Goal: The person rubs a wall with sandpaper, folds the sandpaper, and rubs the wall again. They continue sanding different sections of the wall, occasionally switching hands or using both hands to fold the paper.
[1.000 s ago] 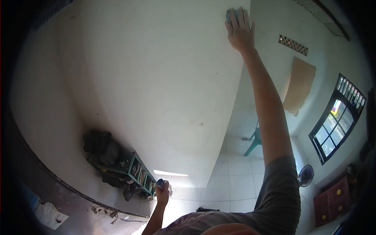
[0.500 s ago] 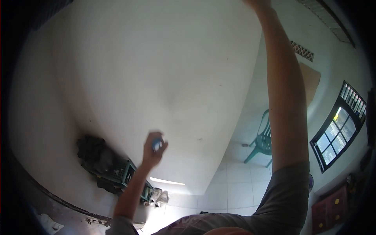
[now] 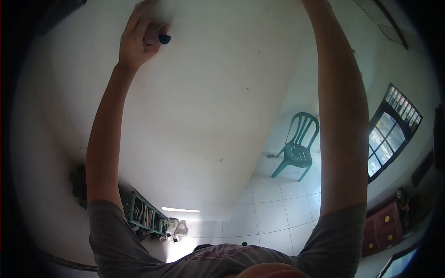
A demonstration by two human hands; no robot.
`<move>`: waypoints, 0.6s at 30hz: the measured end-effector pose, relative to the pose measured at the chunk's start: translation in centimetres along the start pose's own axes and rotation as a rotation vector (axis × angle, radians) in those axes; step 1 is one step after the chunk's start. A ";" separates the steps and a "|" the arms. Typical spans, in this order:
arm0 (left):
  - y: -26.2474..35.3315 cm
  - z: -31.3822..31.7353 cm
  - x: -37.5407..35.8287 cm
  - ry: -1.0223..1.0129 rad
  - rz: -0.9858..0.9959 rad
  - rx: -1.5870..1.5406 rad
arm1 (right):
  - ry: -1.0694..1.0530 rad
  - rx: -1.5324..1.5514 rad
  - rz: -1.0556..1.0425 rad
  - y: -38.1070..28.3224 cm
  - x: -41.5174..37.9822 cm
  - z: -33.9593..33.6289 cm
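Note:
Near the upper left, my left hand (image 3: 134, 46) is raised in front of the pale wall (image 3: 199, 116). Its fingers are closed round a small round object (image 3: 164, 39) with a dark blue end; motion blurs the fingertips, and what the object is cannot be made out. My right arm reaches straight up along the right side, and its hand lies beyond the top edge, so its fingers and anything in them are hidden.
A green plastic chair (image 3: 299, 150) stands on the tiled floor (image 3: 269, 213). At lower left is a green rack (image 3: 143, 211) with shoes beside it (image 3: 176, 229). On the right are a barred window (image 3: 391, 132) and a dark red drawer unit (image 3: 382, 227).
My left hand has moved from low centre up and to the left, still holding the round object. My right arm stays raised, its hand now out of frame. The view has shifted, showing more of the chair.

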State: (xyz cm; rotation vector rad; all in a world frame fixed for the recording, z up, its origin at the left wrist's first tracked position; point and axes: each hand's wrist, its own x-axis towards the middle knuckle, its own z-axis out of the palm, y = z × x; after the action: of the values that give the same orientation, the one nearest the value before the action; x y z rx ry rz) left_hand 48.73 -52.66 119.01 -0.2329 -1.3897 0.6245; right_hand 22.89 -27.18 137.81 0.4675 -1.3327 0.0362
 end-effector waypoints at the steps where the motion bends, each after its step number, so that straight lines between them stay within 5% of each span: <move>1: -0.3 0.3 0.2 0.009 0.070 0.015 | -0.031 -0.272 -0.093 0.1 -0.4 -0.3; 4: -2.0 0.4 -1.7 0.083 0.029 -0.056 | 0.109 0.504 0.146 -0.9 -2.4 -1.1; 11: -1.0 0.3 -1.1 -0.019 -0.056 -0.178 | 0.179 0.281 -0.009 -0.8 -4.6 -0.1; 18: -0.5 -0.5 -1.1 -0.219 -0.034 -0.118 | 0.044 0.447 0.178 -3.5 -8.5 -3.1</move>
State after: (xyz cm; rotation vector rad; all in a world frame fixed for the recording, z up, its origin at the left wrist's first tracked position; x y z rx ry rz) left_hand 49.33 -53.57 118.28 -0.2405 -1.6407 0.5523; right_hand 24.65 -27.21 128.27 0.7181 -1.3196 0.4974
